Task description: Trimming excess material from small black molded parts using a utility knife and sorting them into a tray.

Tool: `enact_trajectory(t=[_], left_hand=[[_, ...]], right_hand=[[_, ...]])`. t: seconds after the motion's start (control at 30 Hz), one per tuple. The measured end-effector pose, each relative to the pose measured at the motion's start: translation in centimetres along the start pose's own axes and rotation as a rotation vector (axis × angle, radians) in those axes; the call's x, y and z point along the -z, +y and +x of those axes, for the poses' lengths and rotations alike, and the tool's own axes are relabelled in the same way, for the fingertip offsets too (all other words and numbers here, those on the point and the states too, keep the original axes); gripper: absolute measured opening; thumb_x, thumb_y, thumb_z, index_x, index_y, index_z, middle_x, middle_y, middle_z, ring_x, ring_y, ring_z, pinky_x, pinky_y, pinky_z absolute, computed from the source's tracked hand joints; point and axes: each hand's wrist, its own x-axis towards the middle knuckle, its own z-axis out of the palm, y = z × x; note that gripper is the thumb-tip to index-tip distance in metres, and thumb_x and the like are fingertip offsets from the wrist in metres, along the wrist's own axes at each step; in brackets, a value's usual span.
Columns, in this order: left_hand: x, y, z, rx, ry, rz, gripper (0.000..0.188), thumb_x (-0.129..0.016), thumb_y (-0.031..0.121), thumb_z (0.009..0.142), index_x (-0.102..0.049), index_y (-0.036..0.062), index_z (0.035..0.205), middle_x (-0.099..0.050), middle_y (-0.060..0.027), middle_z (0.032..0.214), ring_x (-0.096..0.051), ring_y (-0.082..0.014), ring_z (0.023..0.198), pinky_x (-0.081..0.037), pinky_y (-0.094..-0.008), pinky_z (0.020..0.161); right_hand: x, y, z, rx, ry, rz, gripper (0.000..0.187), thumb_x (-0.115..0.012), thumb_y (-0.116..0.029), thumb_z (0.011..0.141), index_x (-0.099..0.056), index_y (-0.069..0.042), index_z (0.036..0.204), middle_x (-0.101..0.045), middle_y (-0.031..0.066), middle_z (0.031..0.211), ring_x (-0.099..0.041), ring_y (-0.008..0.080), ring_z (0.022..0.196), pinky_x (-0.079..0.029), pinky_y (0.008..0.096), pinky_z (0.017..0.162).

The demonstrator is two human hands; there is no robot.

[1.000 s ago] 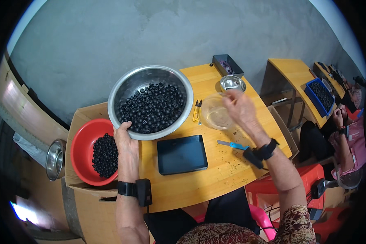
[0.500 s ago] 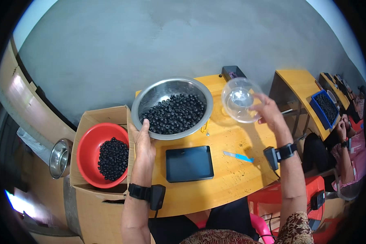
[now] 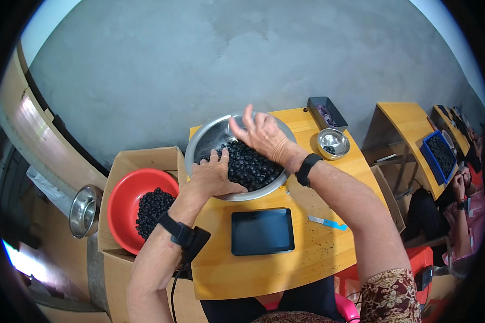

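A wide steel basin (image 3: pixel 195 141) stands at the table's far left, partly filled with small round black pieces (image 3: pixel 249 168), some showing a hole. My left hand (image 3: pixel 214 175) rests on the pieces at the near left side, its fingers stretched and apart. Over the far right side of the basin, my right hand (image 3: pixel 264 137) is spread, palm down, with nothing seen in it. Its palm side is hidden. To the right of the basin is a small shiny bowl (image 3: pixel 334 156) with a few dark pieces inside.
A black tray (image 3: pixel 262 231) and a blue-handled knife (image 3: pixel 328 222) lie in front. A dark box (image 3: pixel 328 99) sits at the back. Left of the table, a red basin (image 3: pixel 118 210) of black pieces stands in a cardboard box (image 3: pixel 145 156). Another person (image 3: pixel 469 220) sits far right.
My right hand no longer holds the clear plastic bowl and has moved left over the steel basin. My left hand has gone from the basin's rim onto the black pieces inside.
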Motion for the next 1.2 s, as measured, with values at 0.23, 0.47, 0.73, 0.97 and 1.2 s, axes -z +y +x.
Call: enact_trajectory(t=[0.23,0.47,0.73,0.97,1.2], left_hand=[[-1.8,1.7,1.7,0.061,-0.108,-0.058,0.118,-0.078,0.059,0.066,-0.022,0.0007,0.152,-0.043,-0.0284,0.14,-0.052,-0.043,0.125,-0.045,-0.0462,0.104],[-2.6,0.3,2.0,0.021,-0.012,-0.273,0.11,-0.08,0.054,0.068,-0.028,0.0041,0.151,-0.045,-0.0258,0.137,-0.049,-0.0421,0.124,-0.047,-0.0436,0.101],[-0.7,-0.6,2.8,-0.037,-0.18,-0.093,0.115,-0.081,0.059,0.059,-0.035,0.0004,0.146,-0.047,-0.0349,0.133,-0.053,-0.0481,0.12,-0.045,-0.0433,0.102],[-3.6,0.3,3.5,0.075,-0.03,-0.364,0.108,-0.089,0.03,0.058,-0.031,-0.0007,0.145,-0.048,-0.0382,0.127,-0.057,-0.0438,0.116,-0.05,-0.0438,0.097],[-5.0,-0.7,6.0,0.11,-0.162,-1.016,0.107,-0.087,0.01,0.062,-0.025,0.0006,0.148,-0.053,-0.026,0.129,-0.063,-0.0332,0.109,-0.056,-0.0382,0.086]], right_hand=[[3.2,-0.9,1.5,-0.024,-0.415,0.252,0.057,-0.056,-0.018,0.088,-0.043,-0.013,0.143,-0.063,0.0213,0.102,-0.061,0.0243,0.076,-0.045,0.0365,0.063],[3.2,-0.3,0.3,-0.116,-0.281,0.495,0.055,-0.063,-0.028,0.084,-0.053,-0.002,0.131,-0.064,0.0123,0.086,-0.062,0.026,0.084,-0.042,0.04,0.079],[1.2,-2.1,-1.5,0.044,-0.157,0.444,0.053,-0.061,-0.02,0.084,-0.051,-0.004,0.133,-0.058,0.0121,0.087,-0.06,0.0267,0.08,-0.052,0.0357,0.065],[3.4,-2.1,-0.1,-0.182,-0.328,0.771,0.057,-0.069,-0.026,0.078,-0.054,-0.006,0.13,-0.064,0.0206,0.094,-0.068,0.0368,0.081,-0.057,0.0447,0.068],[4.9,-0.7,1.4,-0.382,-0.371,0.943,0.037,-0.065,-0.029,0.078,-0.064,-0.004,0.106,-0.067,0.0244,0.084,-0.07,0.0387,0.075,-0.057,0.0466,0.069]])
